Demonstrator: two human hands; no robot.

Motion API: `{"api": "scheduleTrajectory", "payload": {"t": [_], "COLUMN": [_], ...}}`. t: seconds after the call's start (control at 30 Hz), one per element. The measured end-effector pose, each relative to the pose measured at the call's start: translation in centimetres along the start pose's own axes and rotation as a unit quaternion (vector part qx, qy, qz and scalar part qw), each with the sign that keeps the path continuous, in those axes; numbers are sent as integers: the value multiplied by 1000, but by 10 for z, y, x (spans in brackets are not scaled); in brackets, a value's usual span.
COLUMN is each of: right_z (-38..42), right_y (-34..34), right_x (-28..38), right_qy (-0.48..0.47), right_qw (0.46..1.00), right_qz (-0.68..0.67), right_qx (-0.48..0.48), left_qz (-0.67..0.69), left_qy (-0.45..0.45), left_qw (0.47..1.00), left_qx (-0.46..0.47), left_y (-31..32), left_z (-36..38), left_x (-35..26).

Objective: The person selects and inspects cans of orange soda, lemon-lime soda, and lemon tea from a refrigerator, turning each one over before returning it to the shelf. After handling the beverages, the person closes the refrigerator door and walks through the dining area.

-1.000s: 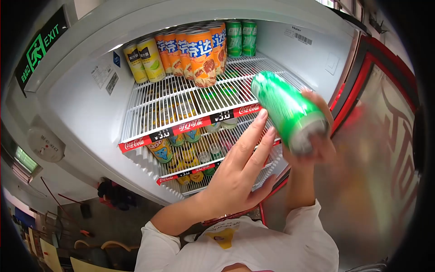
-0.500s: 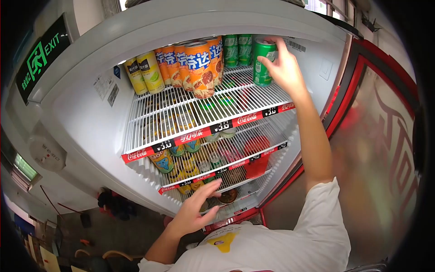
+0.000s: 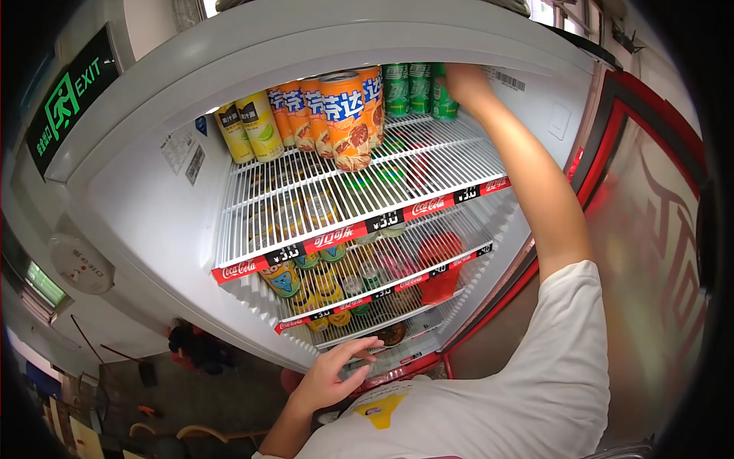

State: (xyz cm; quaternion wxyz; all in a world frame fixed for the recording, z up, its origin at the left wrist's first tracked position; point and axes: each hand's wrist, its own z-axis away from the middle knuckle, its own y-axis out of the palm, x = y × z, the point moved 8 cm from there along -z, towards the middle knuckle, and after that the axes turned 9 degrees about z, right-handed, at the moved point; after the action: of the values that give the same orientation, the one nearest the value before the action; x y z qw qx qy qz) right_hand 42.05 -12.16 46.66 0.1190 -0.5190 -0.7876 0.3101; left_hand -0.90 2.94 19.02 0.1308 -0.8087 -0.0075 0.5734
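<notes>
On the top wire shelf (image 3: pixel 367 200) of the drinks fridge, my right hand (image 3: pixel 468 86) reaches to the back right. It grips a green soda can (image 3: pixel 442 103) near its top; its fingertips are partly out of sight. Two green cans (image 3: pixel 407 90) stand just left of that one in a row. Further left are several orange soda cans (image 3: pixel 348 122) and two yellow juice cans (image 3: pixel 260 126). My left hand (image 3: pixel 334 379) hovers low in front of the fridge, fingers apart, holding nothing.
Lower shelves hold more cans (image 3: pixel 283 277) and a red item (image 3: pixel 440 284). The open red-framed glass door (image 3: pixel 650 252) stands to the right. A green exit sign (image 3: pixel 65 99) hangs at the left.
My right hand has carried the green can from nearer the front to the back, beside the other green cans. My left hand has dropped slightly, and the view has shifted a little.
</notes>
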Motion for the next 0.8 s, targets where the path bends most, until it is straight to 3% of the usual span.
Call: {"api": "scheduleTrajectory", "payload": {"t": [0.23, 0.3, 0.37, 0.43, 0.5, 0.53, 0.6, 0.67, 0.73, 0.8], "right_z": [-2, 34, 68, 125, 186, 209, 268, 324, 395, 460], "right_y": [-2, -47, -80, -138, -165, -163, -158, -132, -66, 34], "right_x": [5, 17, 15, 32, 47, 63, 95, 144, 177, 187], "right_qy": [-16, 13, -35, 70, 96, -25, -258, -380, -316, -81], "right_qw": [999, 997, 984, 940, 885, 835, 634, 467, 377, 499], "right_qz": [-5, -80, -127, -325, -453, -547, -728, -747, -674, -599], "right_qx": [27, 1, -118, -83, -49, -51, 42, 281, 551, 622], "left_qz": [-3, 12, 12, -4, -19, -15, -33, -33, -60, -85], "left_qy": [-1, -16, -55, -80, -101, -118, -132, -142, -150, -143], "left_qw": [1000, 1000, 998, 996, 993, 991, 988, 987, 985, 984], "left_qx": [2, -7, -30, -50, -59, -64, -65, -68, -69, -70], "left_y": [0, -2, -7, -8, -7, -6, -3, 1, 1, 1], "left_z": [2, 8, 16, 23, 28, 29, 31, 34, 33, 33], "left_x": [3, 12, 31, 49, 66, 72, 85, 103, 115, 130]}}
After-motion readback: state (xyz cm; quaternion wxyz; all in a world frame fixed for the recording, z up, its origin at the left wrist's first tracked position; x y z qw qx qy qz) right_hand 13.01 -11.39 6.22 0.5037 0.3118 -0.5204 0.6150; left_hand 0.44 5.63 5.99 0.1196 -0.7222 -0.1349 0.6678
